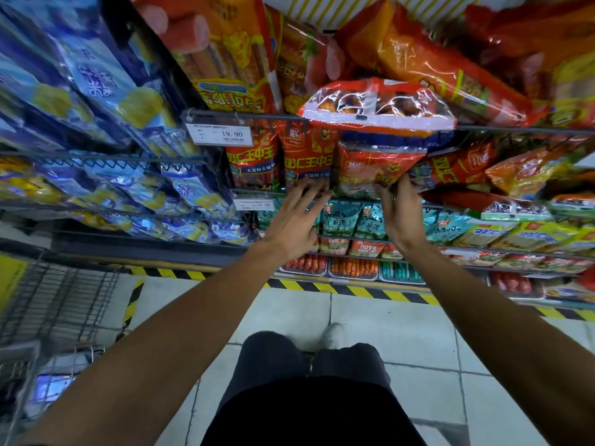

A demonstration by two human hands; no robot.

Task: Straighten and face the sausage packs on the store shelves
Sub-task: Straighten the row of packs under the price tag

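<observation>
Head view: both arms reach up to the middle wire shelf [483, 128] level, where red sausage packs stand in a row behind the front rail. Left hand [294, 220] is released, fingers straight and spread, tips touching the lower edge of the second red pack [306, 156]; judged a flat push to seat it square against its neighbour. Right hand [402, 217] has fingers curled at the bottom right corner of the third pack [373, 165], grasping it; this pack sits tilted and crumpled, out of line with the two to its left, so the grasp looks meant to turn it upright and face-forward. Directly above it, a clear-windowed bag [376, 104] lies across the rail of the upper shelf, overhanging the front edge. Packs toward the shelf's right end lie slanted and heaped, not yet faced. Writing: price tag [220, 134] at the rail's left end reads 19.90; a lower tag [254, 204] reads 16.00. Red packs carry large yellow Chinese characters, partly legible as 王中王; smaller print is too blurred. Blue packs [96, 75] fill the left-hand shelves.
</observation>
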